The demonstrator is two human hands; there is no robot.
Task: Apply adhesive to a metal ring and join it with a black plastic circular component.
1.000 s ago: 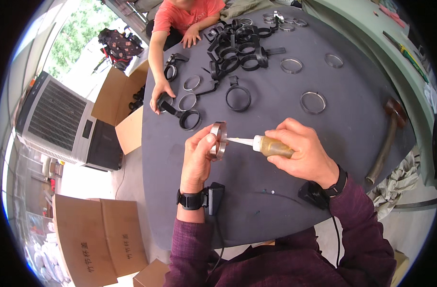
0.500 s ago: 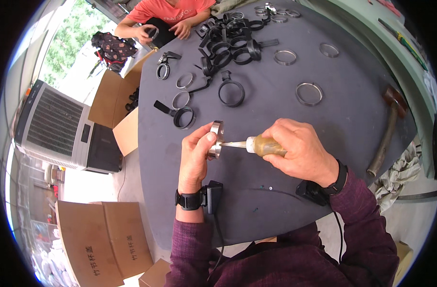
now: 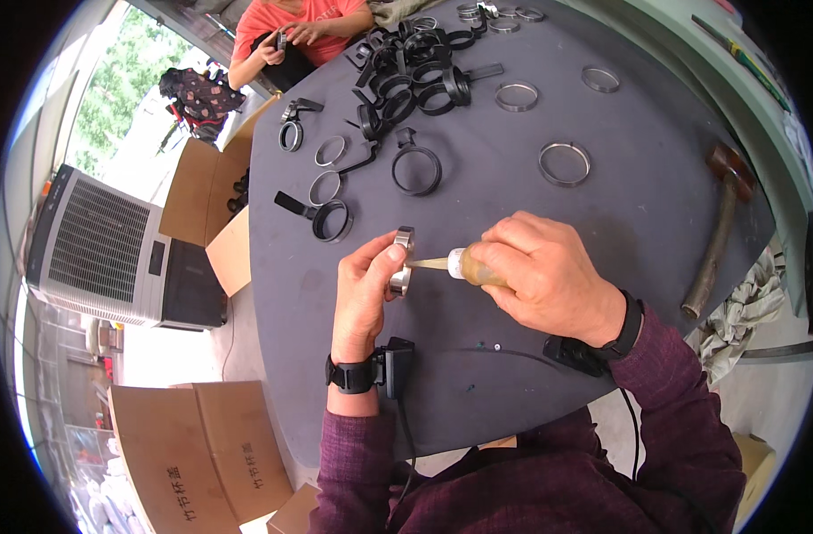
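Note:
Upright between the fingers and thumb of my left hand (image 3: 360,289) is a shiny metal ring (image 3: 400,279), seen nearly edge-on. My right hand (image 3: 549,280) is closed around a squeeze bottle (image 3: 479,269) with a white collar and brownish-yellow contents. Its long thin nozzle (image 3: 430,263) points left, and the tip meets the ring close to my left thumb. Whether any liquid is coming out cannot be made out. Both hands are above the dark grey table (image 3: 478,214).
Black ring holders (image 3: 415,80) lie piled at the far side. Loose metal rings (image 3: 564,164) and a black ring with a strap (image 3: 333,220) are scattered nearer. A wooden-handled hammer (image 3: 716,240) rests at right. A co-worker (image 3: 304,31) sits opposite; cardboard boxes (image 3: 193,454) stand at left.
The bottle has shifted slightly left, and yellowish colour now shows along its nozzle. Across the table, the co-worker's hands have come together around a ring. The whole view has moved slightly.

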